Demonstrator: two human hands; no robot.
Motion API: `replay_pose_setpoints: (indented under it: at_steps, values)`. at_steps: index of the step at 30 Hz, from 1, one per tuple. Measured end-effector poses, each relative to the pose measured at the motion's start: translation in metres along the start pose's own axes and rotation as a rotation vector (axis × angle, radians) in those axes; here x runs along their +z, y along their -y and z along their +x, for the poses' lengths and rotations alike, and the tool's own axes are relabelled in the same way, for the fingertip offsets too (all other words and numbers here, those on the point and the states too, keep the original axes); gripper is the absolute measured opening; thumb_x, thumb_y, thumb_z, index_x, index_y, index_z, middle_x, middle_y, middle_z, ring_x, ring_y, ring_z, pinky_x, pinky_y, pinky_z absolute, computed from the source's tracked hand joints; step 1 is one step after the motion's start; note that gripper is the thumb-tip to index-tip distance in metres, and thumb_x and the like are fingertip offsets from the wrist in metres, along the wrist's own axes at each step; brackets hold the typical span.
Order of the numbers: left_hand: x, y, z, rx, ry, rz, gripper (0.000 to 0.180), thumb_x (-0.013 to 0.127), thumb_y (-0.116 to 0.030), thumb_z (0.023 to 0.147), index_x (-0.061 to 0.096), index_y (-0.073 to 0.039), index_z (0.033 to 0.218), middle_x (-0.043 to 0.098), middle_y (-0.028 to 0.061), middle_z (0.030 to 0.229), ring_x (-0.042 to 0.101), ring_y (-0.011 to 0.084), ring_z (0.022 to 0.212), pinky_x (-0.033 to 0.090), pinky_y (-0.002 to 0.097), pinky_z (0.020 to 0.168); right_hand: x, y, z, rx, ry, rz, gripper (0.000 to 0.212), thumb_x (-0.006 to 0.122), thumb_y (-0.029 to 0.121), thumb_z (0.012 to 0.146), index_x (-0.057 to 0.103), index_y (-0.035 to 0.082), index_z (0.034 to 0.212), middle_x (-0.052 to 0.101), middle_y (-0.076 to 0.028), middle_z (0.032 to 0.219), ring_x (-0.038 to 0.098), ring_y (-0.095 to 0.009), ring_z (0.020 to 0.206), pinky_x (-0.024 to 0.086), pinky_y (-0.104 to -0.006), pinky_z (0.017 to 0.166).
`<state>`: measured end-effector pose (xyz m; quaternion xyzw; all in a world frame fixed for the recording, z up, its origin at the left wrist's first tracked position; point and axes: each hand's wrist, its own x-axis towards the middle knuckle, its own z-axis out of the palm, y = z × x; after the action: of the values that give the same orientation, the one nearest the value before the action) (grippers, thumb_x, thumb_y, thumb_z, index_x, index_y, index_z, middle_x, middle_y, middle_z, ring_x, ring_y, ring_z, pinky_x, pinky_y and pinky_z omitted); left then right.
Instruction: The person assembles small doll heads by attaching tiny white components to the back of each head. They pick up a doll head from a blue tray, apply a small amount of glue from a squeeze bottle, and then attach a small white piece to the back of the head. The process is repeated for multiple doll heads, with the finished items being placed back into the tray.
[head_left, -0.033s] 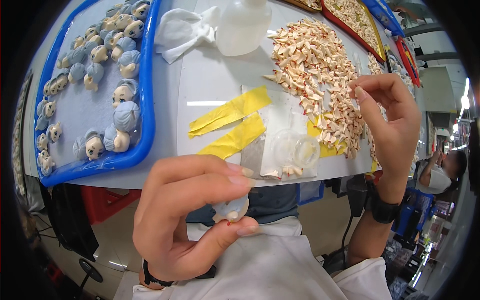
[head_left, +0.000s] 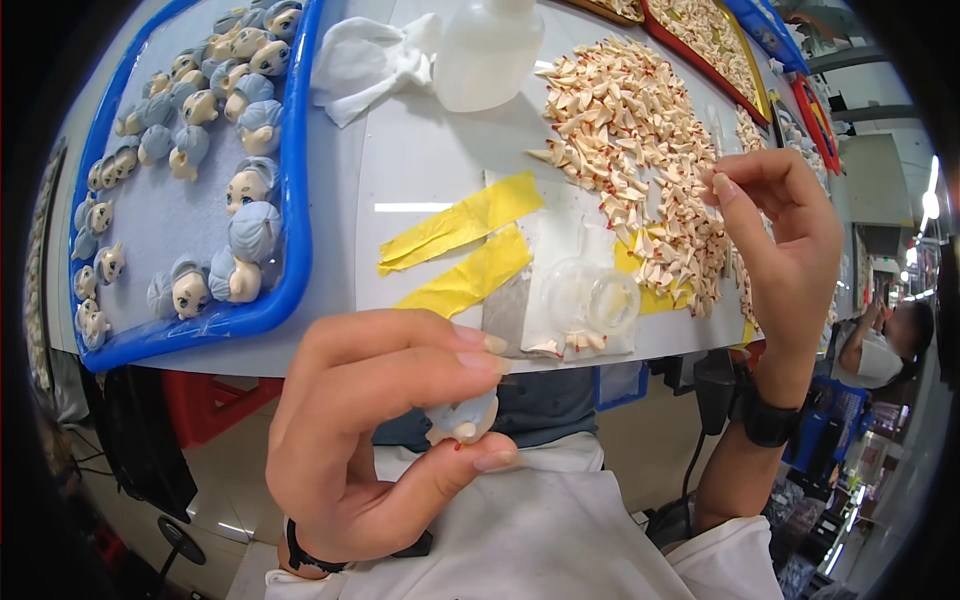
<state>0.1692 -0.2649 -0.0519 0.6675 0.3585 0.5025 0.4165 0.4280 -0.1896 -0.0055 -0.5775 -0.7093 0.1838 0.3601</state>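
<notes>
Near the table's front edge, my left hand (head_left: 375,430) pinches a small doll head (head_left: 463,418) with pale blue hair between thumb and fingers. A tiny red-tipped bit shows at its lower side by my thumb; the fingers hide much of the head. My right hand (head_left: 775,205) is at the right side of a heap of small cream pieces with red tips (head_left: 640,140). Its thumb and forefinger are pressed together; what lies between them is too small to make out. A clear round glass jar (head_left: 608,300) stands between the hands, with a few loose cream pieces beside it.
To the left is a blue tray (head_left: 292,180) of blue-haired doll heads. A white cloth (head_left: 365,65) and a translucent bottle (head_left: 488,55) stand at the back. Yellow tape strips (head_left: 460,222) cross the table. A tray of more cream pieces (head_left: 705,45) lies far right. Another person (head_left: 880,345) is beyond.
</notes>
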Motion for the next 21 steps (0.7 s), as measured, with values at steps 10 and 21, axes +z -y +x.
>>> replay_pose_setpoints:
  at_steps: [10,21]
  values:
    - [-0.001,-0.001,-0.005,-0.037,-0.025,-0.04,0.042,0.074,-0.011,0.07,0.05,0.001,0.102,0.047,0.0147,0.098,0.057,0.0205,0.08,0.05,0.0257,0.064,-0.013,-0.002,-0.013,0.103,-0.096,0.137,0.012,0.061,-0.004,0.079,0.06,-0.003,0.091,0.062,-0.005,0.085,0.057,-0.008,0.08,0.044,-0.0206,0.073]
    - [-0.004,0.0,-0.008,-0.067,-0.025,-0.066,0.046,0.075,-0.015,0.069,0.052,0.003,0.104,0.048,0.0141,0.097,0.057,0.0219,0.083,0.048,0.0268,0.067,-0.016,0.014,-0.031,0.203,-0.079,0.394,0.014,0.063,0.002,0.079,0.056,-0.002,0.09,0.06,-0.008,0.077,0.055,-0.012,0.067,0.044,-0.0222,0.062]
